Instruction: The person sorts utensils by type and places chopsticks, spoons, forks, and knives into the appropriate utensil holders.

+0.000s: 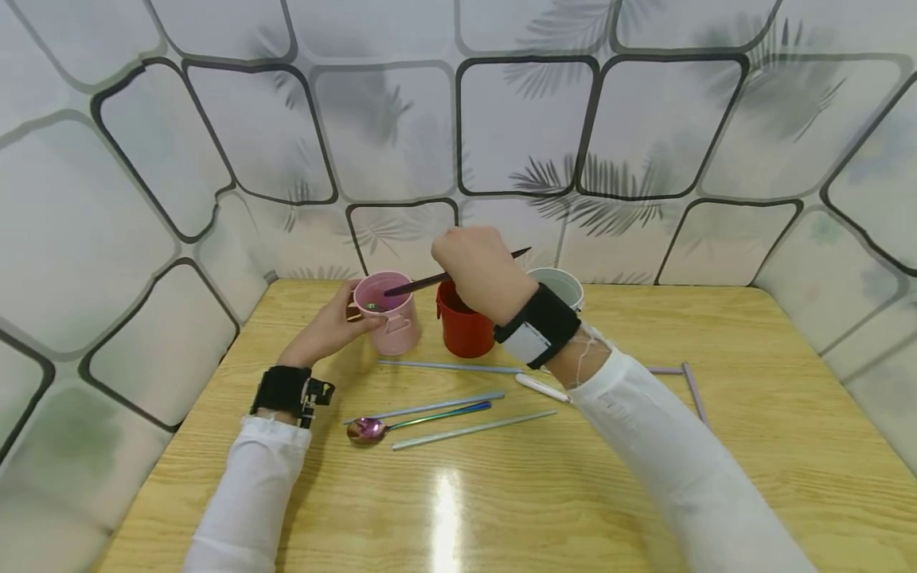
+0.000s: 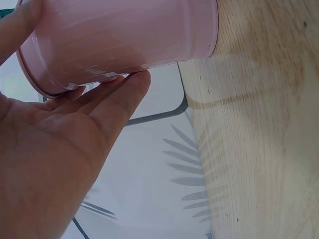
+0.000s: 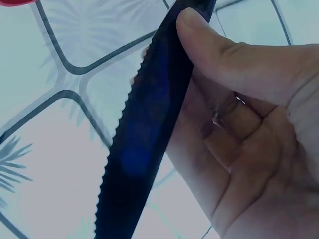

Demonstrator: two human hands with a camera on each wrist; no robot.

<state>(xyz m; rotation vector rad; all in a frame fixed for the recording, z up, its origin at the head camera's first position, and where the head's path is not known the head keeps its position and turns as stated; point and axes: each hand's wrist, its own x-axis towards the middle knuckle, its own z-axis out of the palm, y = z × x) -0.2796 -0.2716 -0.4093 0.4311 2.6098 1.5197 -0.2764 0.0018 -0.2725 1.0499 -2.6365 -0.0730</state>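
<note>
Right hand, knife in grip

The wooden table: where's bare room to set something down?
The table is bare in front, between the left sleeve and right sleeve, nearer than the pale green straw, and right of the bent purple straw. It's crowded at the back, with the pink cup, red cup, white cup, left hand and right hand, and mid-table around the spoon.

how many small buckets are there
3: pink bucket in the left hand, red bucket in the middle, white bucket on the right, partly hidden by the right wristband.
</note>
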